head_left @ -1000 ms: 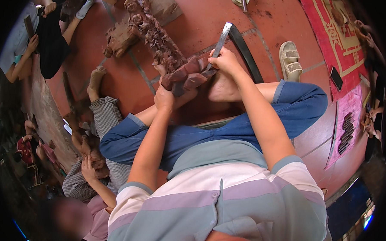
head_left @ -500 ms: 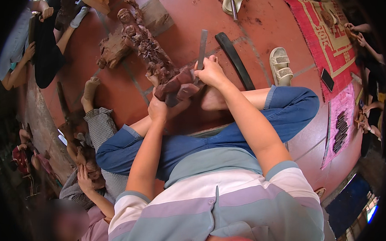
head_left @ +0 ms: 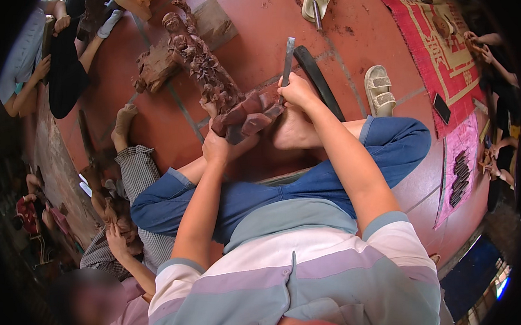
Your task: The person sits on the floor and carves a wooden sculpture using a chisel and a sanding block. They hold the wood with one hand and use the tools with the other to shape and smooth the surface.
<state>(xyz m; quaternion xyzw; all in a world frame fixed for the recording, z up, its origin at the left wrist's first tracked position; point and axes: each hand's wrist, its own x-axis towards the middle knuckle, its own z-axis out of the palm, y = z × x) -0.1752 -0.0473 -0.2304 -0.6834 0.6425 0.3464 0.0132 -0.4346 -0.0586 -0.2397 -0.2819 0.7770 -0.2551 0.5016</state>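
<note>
A reddish-brown carved wooden statue [head_left: 198, 61] lies slantwise before me, its figure pointing away to the far left and its faceted base [head_left: 252, 117] close to my feet. My left hand [head_left: 216, 146] is closed round the near left side of that base. In my right hand [head_left: 299, 91] is a flat grey metal file [head_left: 289, 58], gripped with its length sticking up and away from me. Its lower end sits by the right edge of the base; my fingers hide whether it touches the wood.
A wooden block [head_left: 211, 24] props the statue. Right of the file lie a dark curved strip [head_left: 317, 78] and a sandal [head_left: 380, 91]. Farther right are a phone [head_left: 441, 107], a red patterned mat [head_left: 431, 48] and a pink cloth [head_left: 455, 171] with dark tools. Other people sit left and right.
My right hand has moved right and slightly away from me with the file, off the middle of the base to its right edge. My left hand keeps its hold.
</note>
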